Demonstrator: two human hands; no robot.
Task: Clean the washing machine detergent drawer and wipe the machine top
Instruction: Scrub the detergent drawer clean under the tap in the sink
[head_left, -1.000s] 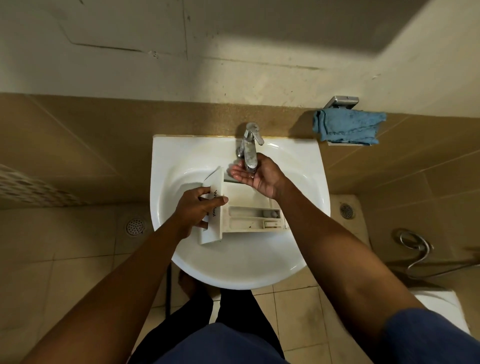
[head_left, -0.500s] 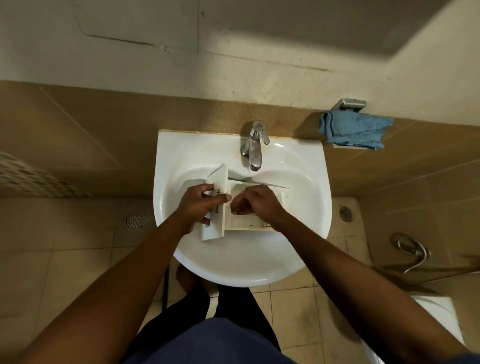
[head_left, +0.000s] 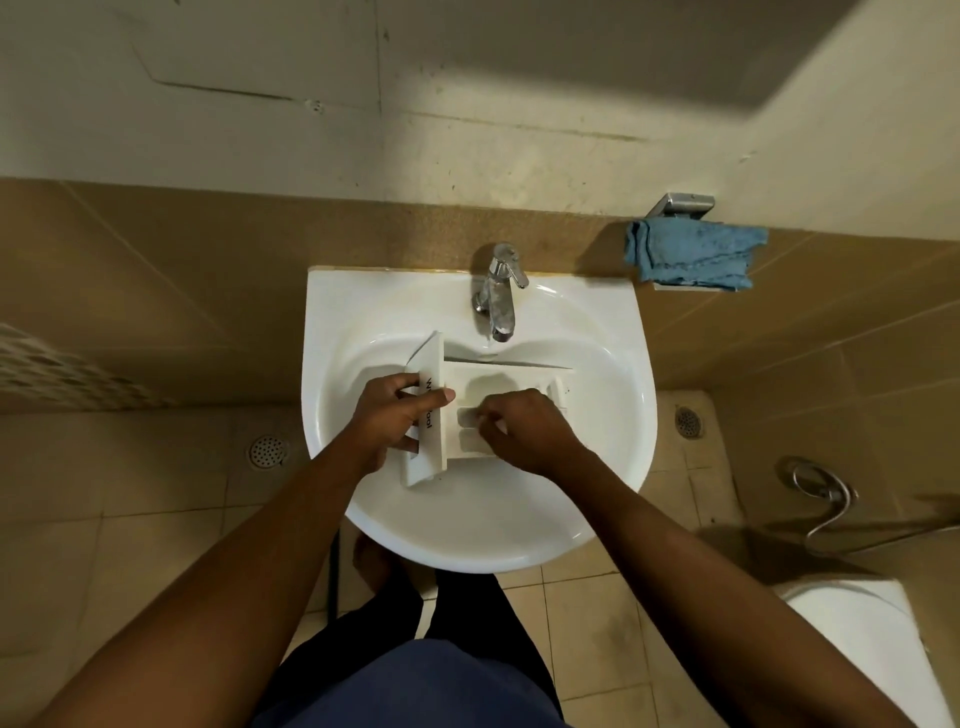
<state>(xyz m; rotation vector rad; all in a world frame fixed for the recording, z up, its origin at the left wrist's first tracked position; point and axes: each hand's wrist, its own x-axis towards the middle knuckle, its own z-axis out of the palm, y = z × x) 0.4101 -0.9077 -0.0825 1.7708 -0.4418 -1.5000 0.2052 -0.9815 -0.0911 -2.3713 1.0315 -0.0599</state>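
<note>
The white detergent drawer lies in the basin of the white sink, its front panel to the left. My left hand grips that front panel, thumb across the printed face. My right hand is inside the drawer over the near compartments, its fingers curled with the tips against the plastic; it covers the compartments beneath it. The chrome tap stands above the drawer's far edge, and a thin stream falls from its spout.
A blue cloth hangs on a metal holder on the tiled wall, right of the sink. A white fixture and a metal spray hose are at lower right. A floor drain sits on the left.
My right hand left the tap, came down into the drawer and now sits curled over its near compartments. My left hand keeps its grip on the front panel.
</note>
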